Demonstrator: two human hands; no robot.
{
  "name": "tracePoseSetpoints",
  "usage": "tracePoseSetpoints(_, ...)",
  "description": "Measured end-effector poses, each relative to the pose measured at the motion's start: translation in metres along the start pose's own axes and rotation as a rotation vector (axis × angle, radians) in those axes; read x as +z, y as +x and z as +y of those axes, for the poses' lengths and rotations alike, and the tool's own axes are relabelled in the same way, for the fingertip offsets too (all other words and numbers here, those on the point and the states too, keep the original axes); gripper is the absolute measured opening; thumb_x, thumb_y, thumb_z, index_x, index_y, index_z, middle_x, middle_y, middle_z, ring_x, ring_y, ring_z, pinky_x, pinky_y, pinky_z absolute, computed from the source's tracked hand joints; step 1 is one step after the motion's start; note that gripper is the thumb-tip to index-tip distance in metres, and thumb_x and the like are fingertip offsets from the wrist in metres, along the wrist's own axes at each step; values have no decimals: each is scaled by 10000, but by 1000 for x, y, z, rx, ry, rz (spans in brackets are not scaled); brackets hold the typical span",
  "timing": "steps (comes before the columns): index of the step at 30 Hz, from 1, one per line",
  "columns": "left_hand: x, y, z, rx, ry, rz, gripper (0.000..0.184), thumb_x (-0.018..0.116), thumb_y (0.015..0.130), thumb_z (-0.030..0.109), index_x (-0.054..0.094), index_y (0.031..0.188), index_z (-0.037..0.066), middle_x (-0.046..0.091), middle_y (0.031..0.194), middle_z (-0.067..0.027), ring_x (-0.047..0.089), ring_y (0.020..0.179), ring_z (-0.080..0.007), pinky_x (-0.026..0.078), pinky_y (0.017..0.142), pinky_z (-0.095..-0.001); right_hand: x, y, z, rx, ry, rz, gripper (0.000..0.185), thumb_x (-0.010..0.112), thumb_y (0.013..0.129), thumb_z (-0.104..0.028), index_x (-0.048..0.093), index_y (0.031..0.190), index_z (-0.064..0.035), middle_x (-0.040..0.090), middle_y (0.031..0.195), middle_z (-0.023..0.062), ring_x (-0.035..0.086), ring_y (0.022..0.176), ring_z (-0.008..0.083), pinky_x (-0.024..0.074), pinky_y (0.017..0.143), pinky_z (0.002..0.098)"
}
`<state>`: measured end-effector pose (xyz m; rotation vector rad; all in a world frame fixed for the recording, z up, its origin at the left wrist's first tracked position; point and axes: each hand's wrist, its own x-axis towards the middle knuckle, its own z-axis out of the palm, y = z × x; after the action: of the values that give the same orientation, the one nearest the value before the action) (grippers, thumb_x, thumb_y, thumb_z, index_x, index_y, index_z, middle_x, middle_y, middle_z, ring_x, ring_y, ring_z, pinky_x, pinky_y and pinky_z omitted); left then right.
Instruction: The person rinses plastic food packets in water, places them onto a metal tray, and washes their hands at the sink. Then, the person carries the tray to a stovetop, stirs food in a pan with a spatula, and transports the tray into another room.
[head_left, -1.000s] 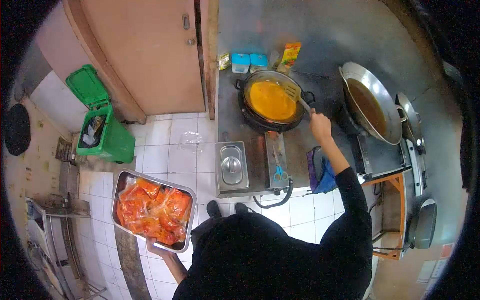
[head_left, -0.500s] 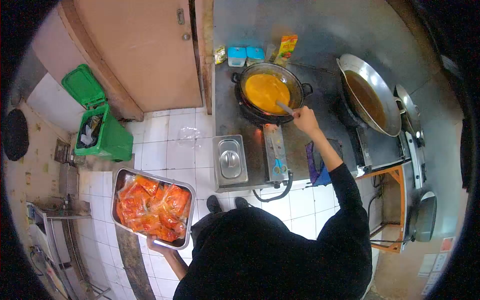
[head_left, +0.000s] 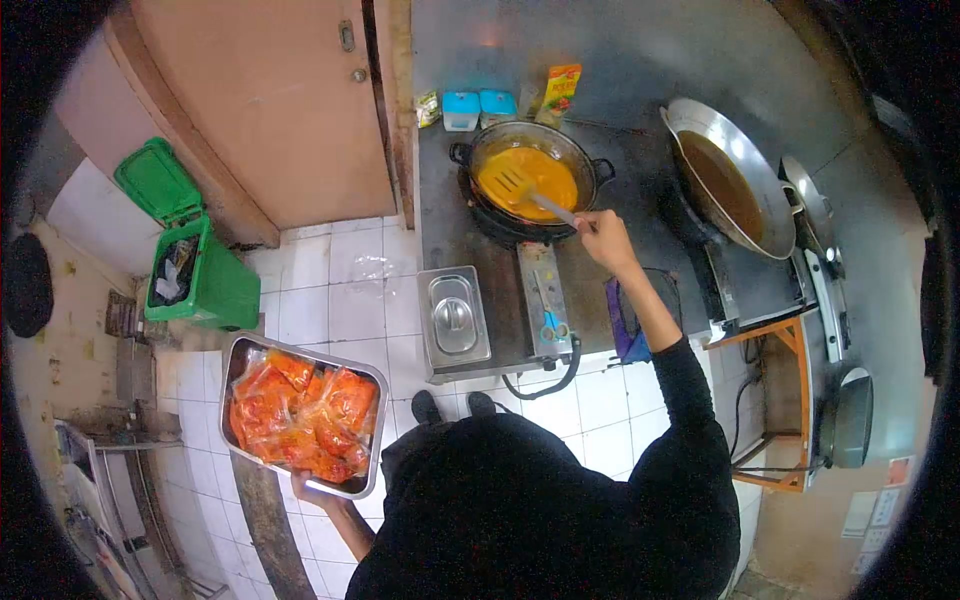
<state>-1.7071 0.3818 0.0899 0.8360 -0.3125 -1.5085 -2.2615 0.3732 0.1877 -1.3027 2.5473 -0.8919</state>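
Note:
My right hand (head_left: 604, 240) is closed around the handle of a slotted spatula (head_left: 512, 182), whose slotted head shows at the surface of an orange-yellow sauce (head_left: 548, 170). The sauce is in a dark two-handled wok (head_left: 584, 150) on a burner. Out to the left, my left hand (head_left: 312, 490) grips the near edge of a steel tray (head_left: 374, 440), its fingers partly hidden beneath. Several clear plastic bags of red-orange food (head_left: 300, 410) lie in that tray.
A large wok of brown liquid (head_left: 722, 185) sits right. A lidded steel container (head_left: 455, 318) and blue-handled scissors (head_left: 550, 322) lie at the counter's front. Blue-lidded boxes (head_left: 462, 112) and a yellow packet (head_left: 557, 93) stand behind. A green bin (head_left: 225, 275) is left.
The spatula's slotted head has come up into sight at the sauce's surface, toward the left of the wok. My left hand still holds the tray. The whole view has shifted slightly.

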Motion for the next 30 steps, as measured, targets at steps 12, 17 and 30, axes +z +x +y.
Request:
tracePoseSetpoints(12,15,-4,4,-23,-6,-7,785,547,520,236,332,1246,29,407,1200,-168,405,1114,-351,360,930,-449,-77,-22,-61,-414,-671,227,248,553,749,-117,653,969,-174,566,654,127,584,546,274,468,507,364)
tracePoseSetpoints(17,9,-1,3,-6,9,2,788,547,522,236,326,1247,23,405,1200,-171,403,1115,-350,359,931,-446,-121,-16,-81,-597,-834,73,251,575,721,-129,666,948,-180,542,640,125,578,612,273,451,536,378)
tracePoseSetpoints(30,12,-5,2,-43,-44,-15,784,550,539,231,307,1250,6,407,1182,-179,401,1111,-356,356,936,-451,-47,23,-46,-598,-774,12,75,597,596,-85,583,657,-45,586,660,158,594,633,311,477,568,400)
